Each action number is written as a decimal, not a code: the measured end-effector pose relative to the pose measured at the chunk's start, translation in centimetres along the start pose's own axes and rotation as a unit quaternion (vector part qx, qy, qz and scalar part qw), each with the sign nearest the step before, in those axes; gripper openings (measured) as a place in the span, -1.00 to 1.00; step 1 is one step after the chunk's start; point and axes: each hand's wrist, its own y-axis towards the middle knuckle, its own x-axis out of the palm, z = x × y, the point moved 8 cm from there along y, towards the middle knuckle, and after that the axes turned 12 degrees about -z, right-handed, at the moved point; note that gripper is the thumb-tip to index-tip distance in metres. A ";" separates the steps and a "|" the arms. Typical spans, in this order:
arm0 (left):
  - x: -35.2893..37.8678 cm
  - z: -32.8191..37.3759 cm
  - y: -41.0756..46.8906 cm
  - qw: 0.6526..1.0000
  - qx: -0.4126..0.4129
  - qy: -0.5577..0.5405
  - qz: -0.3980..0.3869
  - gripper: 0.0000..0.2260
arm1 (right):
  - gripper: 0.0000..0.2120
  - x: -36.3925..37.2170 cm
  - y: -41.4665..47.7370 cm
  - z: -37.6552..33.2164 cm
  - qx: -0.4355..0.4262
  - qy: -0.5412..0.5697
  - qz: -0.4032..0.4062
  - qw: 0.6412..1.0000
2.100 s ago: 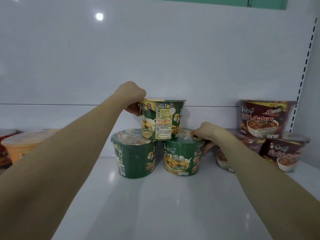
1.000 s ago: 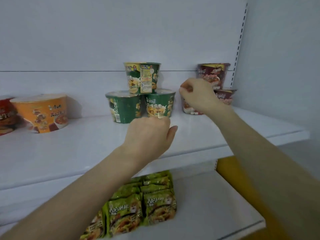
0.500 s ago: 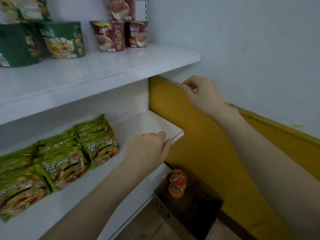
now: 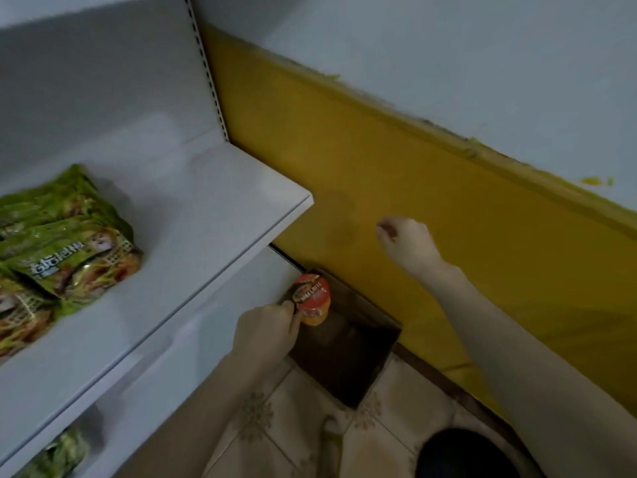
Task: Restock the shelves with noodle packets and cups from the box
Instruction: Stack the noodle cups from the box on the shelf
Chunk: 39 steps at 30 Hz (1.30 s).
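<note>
An orange noodle cup (image 4: 313, 302) with a red lid stands in the far left corner of a dark brown box (image 4: 348, 360) on the floor. My left hand (image 4: 265, 334) reaches down to the cup, and its thumb and fingers curl against the cup's left side. My right hand (image 4: 406, 243) hovers higher up in front of the yellow wall panel, with loosely curled fingers holding nothing. Green noodle packets (image 4: 69, 246) lie in a pile on the white shelf (image 4: 213, 201) at the left.
The box sits between the shelf unit's base and the yellow wall panel (image 4: 431, 188). A lower shelf holds another green packet (image 4: 58, 453). Patterned floor tiles (image 4: 275, 429) lie below. A dark rounded shape (image 4: 465, 457) fills the bottom right.
My view dropped from the top shelf of cups down to the floor box. My left hand came off the green cup stack and reached the orange cup. My right hand lowered beside the wall.
</note>
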 end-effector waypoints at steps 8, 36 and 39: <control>9.1 -3.4 4.3 0.989 -0.108 -0.026 -0.093 -0.70 | -0.74 9.9 5.6 7.1 0.052 0.031 -0.095 0.994; 47.1 -17.0 22.3 0.981 -0.114 -0.076 -0.135 -0.72 | -0.53 49.1 28.0 27.2 0.211 0.366 -0.034 0.906; 47.9 -17.7 22.8 0.979 -0.124 -0.094 -0.134 -0.73 | -0.66 49.2 28.7 26.9 0.184 0.388 -0.003 0.903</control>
